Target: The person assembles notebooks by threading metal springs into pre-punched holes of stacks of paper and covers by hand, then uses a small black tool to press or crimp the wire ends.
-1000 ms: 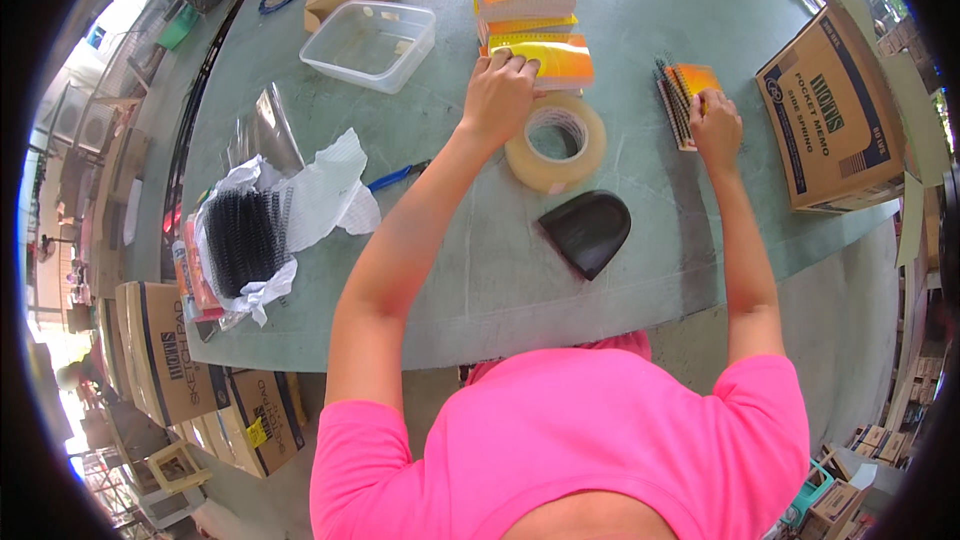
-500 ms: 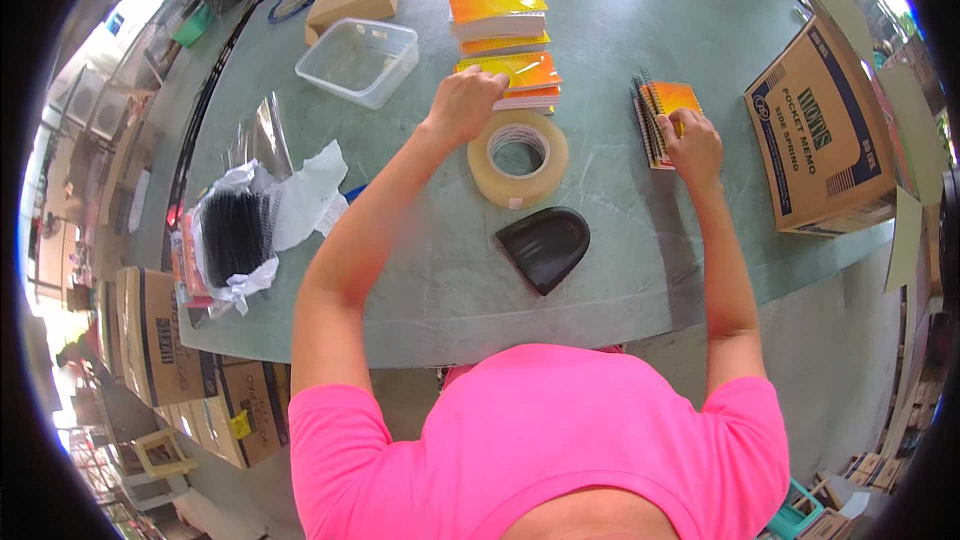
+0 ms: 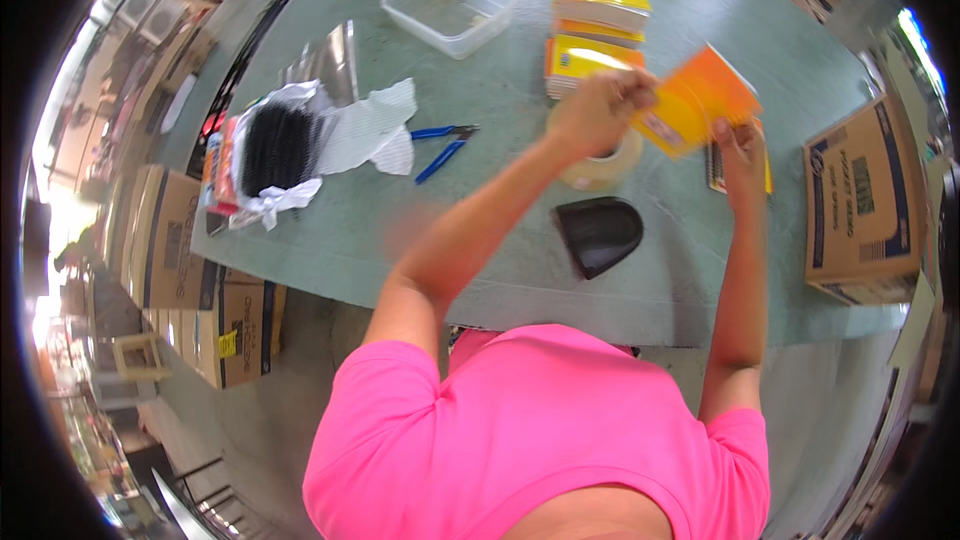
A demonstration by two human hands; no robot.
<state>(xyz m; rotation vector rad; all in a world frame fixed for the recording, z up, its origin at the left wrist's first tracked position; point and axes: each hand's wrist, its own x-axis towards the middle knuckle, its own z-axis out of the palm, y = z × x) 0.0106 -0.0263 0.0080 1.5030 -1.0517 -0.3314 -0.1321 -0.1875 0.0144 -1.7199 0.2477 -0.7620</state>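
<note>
An orange and yellow memo pad [image 3: 697, 100], slightly blurred, is held tilted above the table between my hands. The fingers of my left hand [image 3: 600, 112] are closed at its left edge. My right hand [image 3: 741, 150] pinches its lower right side. Partly hidden behind my right hand lie spiral-bound memo pads [image 3: 716, 170] on the table. Beyond my left hand stand stacks of similar pads, a far stack [image 3: 603, 2] and a nearer stack [image 3: 585, 62]. A wide roll of clear tape [image 3: 625, 168] lies under my left wrist, partly covered by it.
A black rounded object [image 3: 600, 237] lies near the front edge. Blue-handled cutters [image 3: 443, 150] lie beside white paper around black wire coils [image 3: 275, 145]. A clear plastic tub [image 3: 450, 15] is farther back, a cardboard box [image 3: 865, 205] at right. More cartons [image 3: 240, 330] stand lower left.
My right hand has lifted from the spiral pads on the table. My left hand has come off the stack toward the right, and a memo pad is now raised between both hands. The view has shifted.
</note>
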